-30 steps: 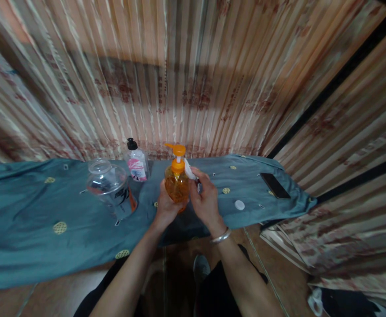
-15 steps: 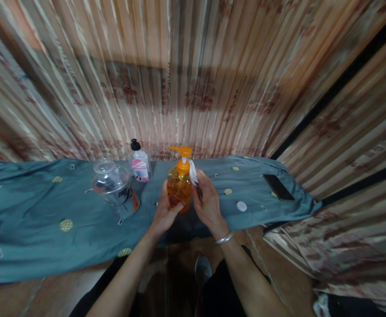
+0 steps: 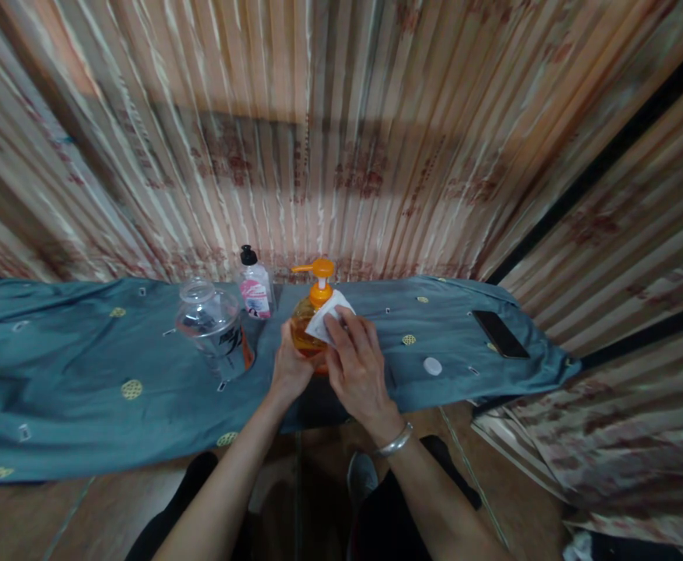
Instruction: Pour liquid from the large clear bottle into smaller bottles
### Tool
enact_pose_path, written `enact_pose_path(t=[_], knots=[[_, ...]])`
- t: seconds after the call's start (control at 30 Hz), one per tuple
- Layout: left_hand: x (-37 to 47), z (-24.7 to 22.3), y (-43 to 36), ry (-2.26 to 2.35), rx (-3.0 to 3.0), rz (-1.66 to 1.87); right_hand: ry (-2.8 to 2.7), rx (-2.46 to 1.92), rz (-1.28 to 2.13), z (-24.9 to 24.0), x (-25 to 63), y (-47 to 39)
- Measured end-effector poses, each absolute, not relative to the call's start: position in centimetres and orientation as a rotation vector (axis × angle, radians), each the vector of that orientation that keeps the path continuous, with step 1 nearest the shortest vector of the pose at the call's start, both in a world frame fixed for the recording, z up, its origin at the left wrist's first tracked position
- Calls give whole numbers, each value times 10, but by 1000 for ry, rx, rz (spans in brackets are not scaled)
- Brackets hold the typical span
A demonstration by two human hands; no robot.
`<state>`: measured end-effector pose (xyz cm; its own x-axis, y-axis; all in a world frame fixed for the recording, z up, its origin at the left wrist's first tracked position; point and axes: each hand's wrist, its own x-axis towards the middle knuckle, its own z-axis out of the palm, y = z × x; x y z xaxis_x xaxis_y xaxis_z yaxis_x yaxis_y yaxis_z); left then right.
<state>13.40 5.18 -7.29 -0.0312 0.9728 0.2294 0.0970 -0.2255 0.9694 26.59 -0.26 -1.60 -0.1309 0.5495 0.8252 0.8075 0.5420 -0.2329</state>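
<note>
An amber pump bottle (image 3: 302, 318) with an orange pump head stands upright between my hands. My left hand (image 3: 292, 366) is wrapped round its lower left side. With my right hand (image 3: 357, 362) I press a folded white tissue (image 3: 330, 313) against the bottle's upper right front, just under the pump collar. The tissue and my fingers cover much of the bottle's front and right side. A silver bangle circles my right wrist.
Left of my hands stand a wide clear plastic jar (image 3: 209, 327) without a lid and a clear bottle (image 3: 255, 288) with a black cap. To the right lie a white round cap (image 3: 433, 366) and a black phone (image 3: 500, 333) on the green cloth (image 3: 160, 413). Pleated curtains (image 3: 341, 140) hang behind.
My right hand has swung the white tissue from the bottle's right side onto its front. The tissue now lies flatter against it. My left hand keeps its hold.
</note>
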Motion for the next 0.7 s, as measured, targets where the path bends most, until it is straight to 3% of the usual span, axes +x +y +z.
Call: enact_pose_path(t=[0.7], knots=[[133,-91,37,1212,1714,1408,-1719,-1145,-278,-27,271,3]])
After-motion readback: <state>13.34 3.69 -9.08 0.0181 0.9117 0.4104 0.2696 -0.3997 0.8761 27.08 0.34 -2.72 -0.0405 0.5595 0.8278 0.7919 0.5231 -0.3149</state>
